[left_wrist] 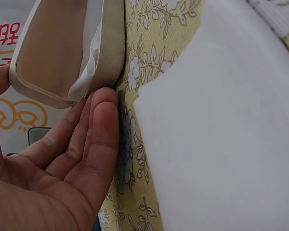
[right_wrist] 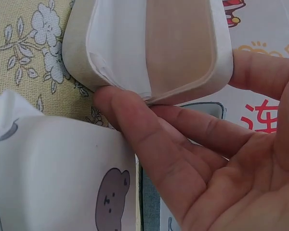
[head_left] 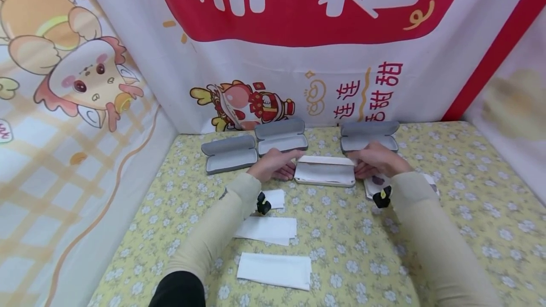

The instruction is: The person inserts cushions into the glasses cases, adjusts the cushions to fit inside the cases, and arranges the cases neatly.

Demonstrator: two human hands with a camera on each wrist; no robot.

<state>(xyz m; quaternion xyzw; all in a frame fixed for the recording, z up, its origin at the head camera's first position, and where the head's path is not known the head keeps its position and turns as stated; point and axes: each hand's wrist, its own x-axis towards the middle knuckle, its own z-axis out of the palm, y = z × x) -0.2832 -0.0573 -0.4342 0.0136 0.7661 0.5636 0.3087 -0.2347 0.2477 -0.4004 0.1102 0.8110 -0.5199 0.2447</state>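
A cream glasses case (head_left: 325, 183) lies on the table with its lid raised and its long side facing me. My left hand (head_left: 276, 165) holds its left end, thumb at the lid's edge and fingertips against the base. At the other end, my right hand (head_left: 377, 159) grips it the same way. Inside the case, a white cloth (right_wrist: 118, 43) lies along the base, its edge rumpled near the corner. Close under my right hand is a white piece with a purple bear print (right_wrist: 113, 197), partly hidden by the wrist.
Behind the hands stand three grey glasses cases with raised lids: one at left (head_left: 229, 145), one beside it (head_left: 280, 128), one at right (head_left: 369, 128). Folded white cloths lie nearer me, including a front one (head_left: 275, 270) and a middle one (head_left: 273, 229). A printed curtain (head_left: 264, 70) hangs behind.
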